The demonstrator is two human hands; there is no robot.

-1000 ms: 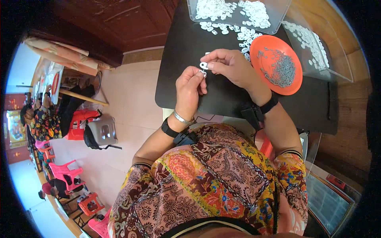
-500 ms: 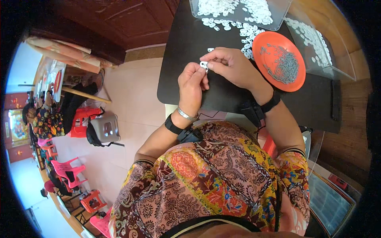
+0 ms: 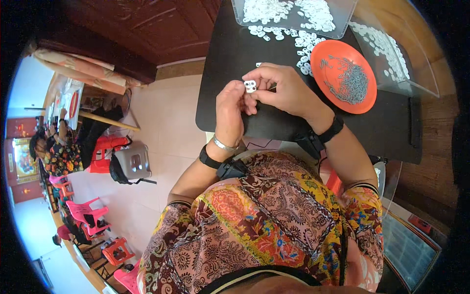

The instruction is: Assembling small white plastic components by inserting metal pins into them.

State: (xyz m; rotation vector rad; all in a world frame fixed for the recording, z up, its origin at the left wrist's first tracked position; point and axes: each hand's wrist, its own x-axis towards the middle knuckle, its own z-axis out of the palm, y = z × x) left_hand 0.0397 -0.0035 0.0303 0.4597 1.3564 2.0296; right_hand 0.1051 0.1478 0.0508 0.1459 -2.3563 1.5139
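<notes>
A small white part [image 3: 250, 86] is gripped by the right hand [image 3: 289, 92] over the black table [image 3: 221, 68], left of the orange plate [image 3: 320, 55]. The left hand [image 3: 228, 110] is curled beside the part; its grip cannot be told.

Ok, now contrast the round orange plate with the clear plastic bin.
The round orange plate is opaque; the clear plastic bin is see-through. The plate has a curved edge, whereas the bin has straight sides. The plate holds slim grey pieces, the bin small white pieces. Both rest on the black table.
</notes>
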